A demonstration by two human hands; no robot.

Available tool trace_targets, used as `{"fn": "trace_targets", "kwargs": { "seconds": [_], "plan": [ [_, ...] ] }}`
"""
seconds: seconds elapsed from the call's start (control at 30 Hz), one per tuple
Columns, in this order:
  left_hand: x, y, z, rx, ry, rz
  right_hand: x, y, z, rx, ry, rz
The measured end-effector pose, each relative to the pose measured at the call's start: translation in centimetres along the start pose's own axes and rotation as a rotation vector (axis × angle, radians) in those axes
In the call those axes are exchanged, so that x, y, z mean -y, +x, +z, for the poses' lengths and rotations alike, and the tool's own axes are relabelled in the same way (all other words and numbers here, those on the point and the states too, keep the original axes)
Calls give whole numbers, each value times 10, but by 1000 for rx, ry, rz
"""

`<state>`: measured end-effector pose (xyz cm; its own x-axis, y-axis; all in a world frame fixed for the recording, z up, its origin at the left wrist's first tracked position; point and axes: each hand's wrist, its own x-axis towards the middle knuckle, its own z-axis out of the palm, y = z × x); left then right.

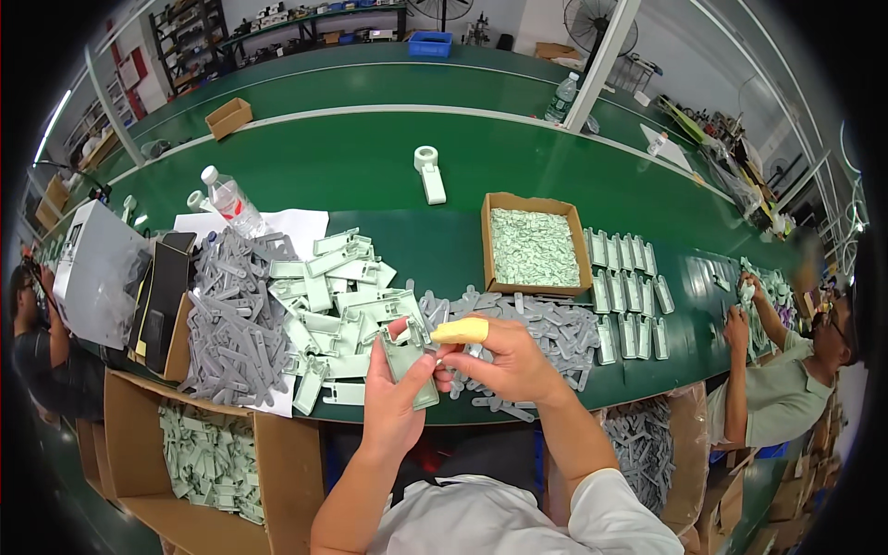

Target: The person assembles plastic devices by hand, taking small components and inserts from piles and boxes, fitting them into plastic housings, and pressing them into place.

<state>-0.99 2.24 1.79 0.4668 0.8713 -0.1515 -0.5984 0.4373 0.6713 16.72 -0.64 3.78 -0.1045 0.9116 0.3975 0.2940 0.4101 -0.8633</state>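
Note:
My left hand [393, 412] is closed around a pale green plastic shell [403, 361] held tilted above the table edge. Against the shell's right side, my right hand [509, 361] pinches thumb and fingers together; what sits between them is too small to make out. A yellow finger cover [461, 330] wraps the right index finger. Behind my left hand lies a heap of similar pale green shells [319, 287]. Grey flat plastic strips [564, 333] are piled beyond my right hand, and a larger heap of grey strips [239, 314] lies farther left.
A cardboard tray [487, 242] holds many small pale green pieces. Rows of shells [629, 289] lie right of it. A fan-like pale part [431, 176] lies ahead. A bottle [236, 205] stands at left. Open boxes [291, 472] flank me; a co-worker [786, 370] works at right.

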Motion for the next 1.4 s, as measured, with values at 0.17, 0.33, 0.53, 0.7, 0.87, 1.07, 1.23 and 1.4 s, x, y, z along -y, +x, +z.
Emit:
{"fn": "trace_targets", "kwargs": {
  "seconds": [0.17, 0.33, 0.53, 0.7, 0.87, 1.07, 1.23, 1.4],
  "plan": [
    [-5, -9, -8, 16, -29, -31, 1, -4, 21, -85, 56, -11],
    [-1, -6, -13, 29, -74, 25, 0, -21, 50, -211, 311, 229],
    [4, -7, -32, 122, 34, 13, -2, -19, 57, -272, 571, 226],
    [0, -11, -19, -46, -189, -160, 16, 4, 47, -141, -302, -251],
    [5, -18, -18, -69, -216, -175, 12, 17, 52, -74, -717, -499],
    [12, -21, -27, -71, -194, -182, 12, 9, 62, -71, -849, -486],
    [15, -14, -40, 22, -181, -154, 3, 0, 61, -60, -752, -470],
    [15, -6, -27, -27, -222, -54, -9, -14, 63, -315, -591, -390]
  ]
}}
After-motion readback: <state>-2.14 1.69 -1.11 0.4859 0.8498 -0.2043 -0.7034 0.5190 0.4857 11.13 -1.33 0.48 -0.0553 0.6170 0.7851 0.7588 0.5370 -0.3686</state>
